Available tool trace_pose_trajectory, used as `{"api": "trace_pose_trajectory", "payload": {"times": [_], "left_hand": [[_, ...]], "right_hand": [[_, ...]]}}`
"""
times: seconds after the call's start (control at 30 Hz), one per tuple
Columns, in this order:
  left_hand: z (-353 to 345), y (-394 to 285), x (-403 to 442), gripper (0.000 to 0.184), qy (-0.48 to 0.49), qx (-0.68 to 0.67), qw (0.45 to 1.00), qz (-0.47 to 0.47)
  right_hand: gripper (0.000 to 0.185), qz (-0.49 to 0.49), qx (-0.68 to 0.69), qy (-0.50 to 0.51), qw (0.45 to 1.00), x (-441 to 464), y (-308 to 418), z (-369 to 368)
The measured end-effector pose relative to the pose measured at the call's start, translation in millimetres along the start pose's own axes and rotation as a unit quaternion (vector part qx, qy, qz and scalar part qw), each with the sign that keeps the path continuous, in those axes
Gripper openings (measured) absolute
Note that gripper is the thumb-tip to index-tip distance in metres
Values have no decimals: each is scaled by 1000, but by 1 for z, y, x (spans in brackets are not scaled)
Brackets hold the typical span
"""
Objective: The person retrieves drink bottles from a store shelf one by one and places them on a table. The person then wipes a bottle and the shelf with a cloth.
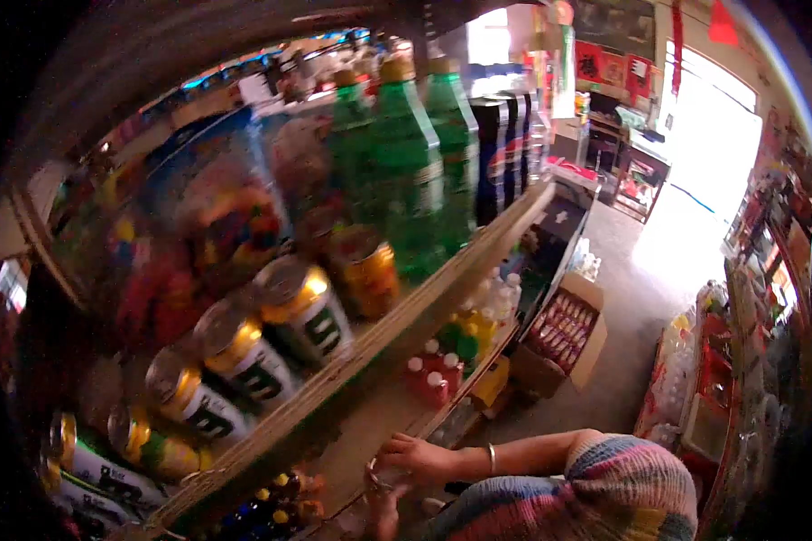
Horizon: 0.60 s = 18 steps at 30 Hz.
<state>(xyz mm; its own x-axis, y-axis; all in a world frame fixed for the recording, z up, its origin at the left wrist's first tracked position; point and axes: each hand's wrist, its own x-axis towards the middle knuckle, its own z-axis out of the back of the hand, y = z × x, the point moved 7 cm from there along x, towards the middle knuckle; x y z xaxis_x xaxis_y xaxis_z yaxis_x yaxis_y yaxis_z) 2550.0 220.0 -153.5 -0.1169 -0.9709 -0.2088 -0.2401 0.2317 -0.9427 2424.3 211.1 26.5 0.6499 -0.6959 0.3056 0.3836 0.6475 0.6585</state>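
My right hand [415, 457], with a bracelet [492, 460] at the wrist, reaches in from the lower right in a striped knit sleeve. Its fingers are curled together. Just below it is my left hand [383, 512], its fingers also bent and close to the right hand. Something small and pale seems to be between them, but blur and shadow hide what it is. Both hands are beside the lower shelf board [347, 455], near several small dark bottles with yellow caps [280, 505] and a pack of red bottles with white caps [435, 374].
On the upper shelf stand white-and-green cans [244, 361], an orange can [365, 266], green bottles [406, 153] and dark bottles [501, 153]. A cardboard box [586, 338] of packets sits on the floor. Stocked shelves [713, 379] line the right, and a bright doorway [704, 135] lies beyond.
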Motion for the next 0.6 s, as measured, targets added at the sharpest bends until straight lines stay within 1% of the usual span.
{"api": "trace_pose_trajectory", "payload": {"times": [0.03,0.07,0.1,0.13,0.17,0.2,0.27,0.3,0.4,0.43,0.53,0.57,0.6], "left_hand": [[-29,-19,0,87,73,383,914,-114],[-45,-8,-3,88,102,283,952,-64],[-64,9,-10,90,129,179,975,-10],[-95,2,-21,91,155,74,984,48],[-122,-4,-32,86,145,-61,977,144],[-147,3,-33,81,151,-48,976,149],[-202,13,-39,79,184,-32,971,148],[-232,18,-43,78,201,-21,969,143],[-318,40,-58,76,251,12,957,142],[-345,49,-65,75,273,28,951,145],[-415,79,-94,73,353,81,918,162],[-437,87,-103,73,382,100,904,165],[-458,93,-113,72,413,115,888,169]], "right_hand": [[67,-5,-14,-41,999,-19,-1,13],[60,-10,-28,-81,996,-40,-1,25],[54,-15,-41,-119,992,-61,0,38],[47,-19,-54,-158,986,-84,0,53],[50,-31,-56,-188,980,-109,2,69],[52,-70,-30,-201,977,-129,10,89],[55,-141,25,-221,965,-175,25,130],[57,-170,14,-240,956,-208,10,133],[57,-171,23,-327,929,-292,21,176],[57,-154,11,-366,918,-323,22,188],[56,-189,3,-401,896,-400,27,220],[54,-223,18,-399,889,-423,24,226],[53,-232,13,-411,882,-444,23,229]]}}
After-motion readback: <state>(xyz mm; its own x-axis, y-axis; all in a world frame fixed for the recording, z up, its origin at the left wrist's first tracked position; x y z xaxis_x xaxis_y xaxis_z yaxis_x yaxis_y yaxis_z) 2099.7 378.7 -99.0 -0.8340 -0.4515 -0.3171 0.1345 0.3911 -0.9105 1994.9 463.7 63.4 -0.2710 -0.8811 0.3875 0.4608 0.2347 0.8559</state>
